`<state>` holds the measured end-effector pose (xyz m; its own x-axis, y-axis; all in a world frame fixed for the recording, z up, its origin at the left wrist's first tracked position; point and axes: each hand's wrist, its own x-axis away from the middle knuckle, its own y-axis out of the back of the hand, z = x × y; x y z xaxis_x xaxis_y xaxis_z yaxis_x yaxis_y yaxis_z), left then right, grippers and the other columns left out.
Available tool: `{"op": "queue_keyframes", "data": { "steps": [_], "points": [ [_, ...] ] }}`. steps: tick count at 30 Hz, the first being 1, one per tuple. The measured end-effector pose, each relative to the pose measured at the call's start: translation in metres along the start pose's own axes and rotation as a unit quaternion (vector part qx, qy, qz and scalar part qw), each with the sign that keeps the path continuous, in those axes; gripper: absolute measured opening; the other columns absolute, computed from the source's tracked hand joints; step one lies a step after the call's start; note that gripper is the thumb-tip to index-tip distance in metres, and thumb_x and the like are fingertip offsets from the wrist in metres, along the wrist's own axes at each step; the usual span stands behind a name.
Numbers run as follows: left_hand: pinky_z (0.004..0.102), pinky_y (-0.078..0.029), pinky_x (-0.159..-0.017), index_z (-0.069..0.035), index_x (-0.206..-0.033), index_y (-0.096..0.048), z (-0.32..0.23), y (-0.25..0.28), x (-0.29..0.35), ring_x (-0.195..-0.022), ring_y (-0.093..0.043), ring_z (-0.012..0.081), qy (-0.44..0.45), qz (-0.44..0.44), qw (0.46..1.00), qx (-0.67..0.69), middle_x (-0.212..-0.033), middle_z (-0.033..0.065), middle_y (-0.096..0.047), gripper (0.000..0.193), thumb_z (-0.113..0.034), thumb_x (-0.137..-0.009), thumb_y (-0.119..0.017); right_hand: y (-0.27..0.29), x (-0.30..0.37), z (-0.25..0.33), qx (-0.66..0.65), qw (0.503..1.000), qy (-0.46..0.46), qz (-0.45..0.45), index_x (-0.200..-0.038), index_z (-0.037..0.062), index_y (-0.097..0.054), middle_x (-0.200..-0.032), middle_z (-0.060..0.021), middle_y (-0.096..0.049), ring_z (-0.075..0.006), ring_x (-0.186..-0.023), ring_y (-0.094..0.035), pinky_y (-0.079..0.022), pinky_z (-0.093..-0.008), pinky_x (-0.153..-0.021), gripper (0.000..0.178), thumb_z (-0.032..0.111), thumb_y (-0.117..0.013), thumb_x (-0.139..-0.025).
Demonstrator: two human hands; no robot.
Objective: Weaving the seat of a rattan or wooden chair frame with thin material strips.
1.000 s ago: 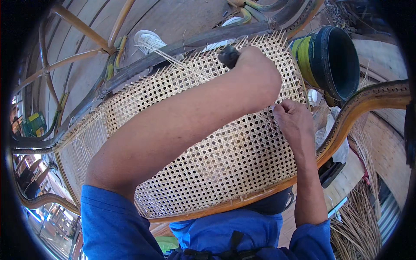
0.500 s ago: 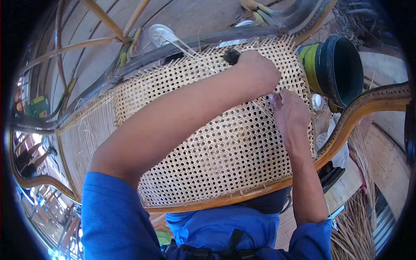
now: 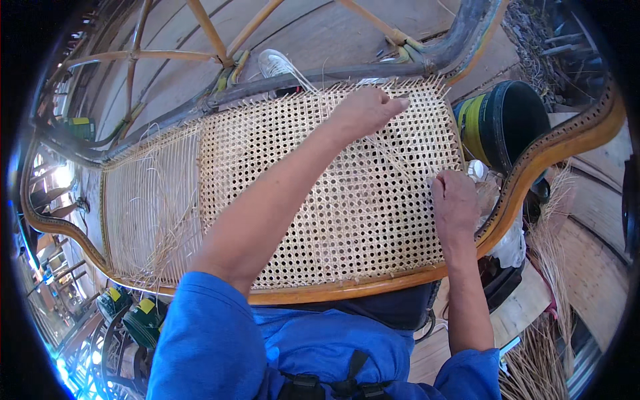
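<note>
A woven cane panel [image 3: 333, 220] with an open hole pattern spans a curved rattan frame [image 3: 353, 293] in front of me. Above the panel's upper part, my left hand [image 3: 370, 110] is closed, its thumb pointing right; what it grips is hidden. My right hand [image 3: 459, 200] is closed at the panel's right edge, thumb against the fingers, and I cannot make out what lies in them. Pale loose cane strands [image 3: 393, 160] cross the weave between the two hands. Left of the weave, bare parallel strands [image 3: 147, 207] stretch over the frame, with tangled loose ends on them.
A dark green bucket [image 3: 490, 127] with a yellow band lies tipped beyond the panel's right edge. Rattan poles [image 3: 207, 30] stand at the far side. A white shoe [image 3: 277, 65] shows behind the back rail. Bundled dry strips [image 3: 543, 353] lie at lower right.
The hands have moved apart: my left hand went up and left, my right hand lower. The view has shifted, showing more of the left strands. A dark object beside my left hand is no longer visible.
</note>
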<state>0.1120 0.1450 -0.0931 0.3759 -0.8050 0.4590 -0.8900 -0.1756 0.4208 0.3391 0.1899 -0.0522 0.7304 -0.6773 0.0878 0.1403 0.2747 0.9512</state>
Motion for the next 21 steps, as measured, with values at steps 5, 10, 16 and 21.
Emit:
{"op": "queue_keyframes", "data": {
  "steps": [5, 10, 16, 21],
  "points": [
    [0.0392, -0.047, -0.065, 0.001, -0.073, -0.062, 0.003, -0.027, 0.007, -0.064, -0.061, 0.0257, 0.043, 0.014, 0.992, 0.117, -0.065, 0.0149, -0.06, 0.04, -0.038, -0.081, -0.062, 0.002, 0.001, 0.003, 0.034, 0.999, -0.03, 0.027, -0.077, 0.0043, -0.057, -0.079, -0.0141, -0.059, -0.0332, -0.08, -0.056, -0.045, -0.0449, -0.071, 0.02, 0.023, -0.059, -0.084],
    [0.0399, -0.049, -0.065, -0.007, -0.092, -0.063, -0.004, -0.037, 0.018, -0.072, -0.064, 0.028, -0.05, -0.098, 0.989, -0.102, -0.079, 0.0121, -0.065, 0.023, -0.027, -0.083, -0.059, 0.009, -0.003, 0.003, 0.053, 0.997, -0.022, 0.048, -0.077, 0.0059, -0.058, -0.077, -0.0131, -0.061, -0.0325, -0.079, -0.058, -0.046, -0.0441, -0.071, 0.02, 0.025, -0.059, -0.084],
    [0.0408, -0.052, -0.066, -0.014, -0.097, -0.064, -0.007, -0.035, 0.01, -0.08, -0.064, 0.0267, -0.195, -0.015, 0.93, -0.312, -0.096, 0.0052, -0.063, 0.016, -0.022, -0.085, -0.056, 0.009, -0.003, 0.005, 0.046, 0.997, -0.033, 0.045, -0.077, 0.006, -0.058, -0.072, -0.0129, -0.061, -0.0322, -0.076, -0.06, -0.047, -0.0439, -0.069, 0.022, 0.026, -0.06, -0.084],
    [0.0426, -0.05, -0.066, -0.009, -0.087, -0.061, -0.007, -0.023, -0.009, -0.076, -0.063, 0.03, -0.219, 0.046, 0.918, -0.329, -0.083, 0.01, -0.064, 0.019, -0.028, -0.083, -0.059, -0.001, -0.001, 0.004, 0.051, 0.995, -0.056, 0.063, -0.076, 0.0062, -0.058, -0.068, -0.0128, -0.062, -0.0318, -0.073, -0.062, -0.048, -0.0432, -0.065, 0.022, 0.027, -0.06, -0.084]
  ]
}}
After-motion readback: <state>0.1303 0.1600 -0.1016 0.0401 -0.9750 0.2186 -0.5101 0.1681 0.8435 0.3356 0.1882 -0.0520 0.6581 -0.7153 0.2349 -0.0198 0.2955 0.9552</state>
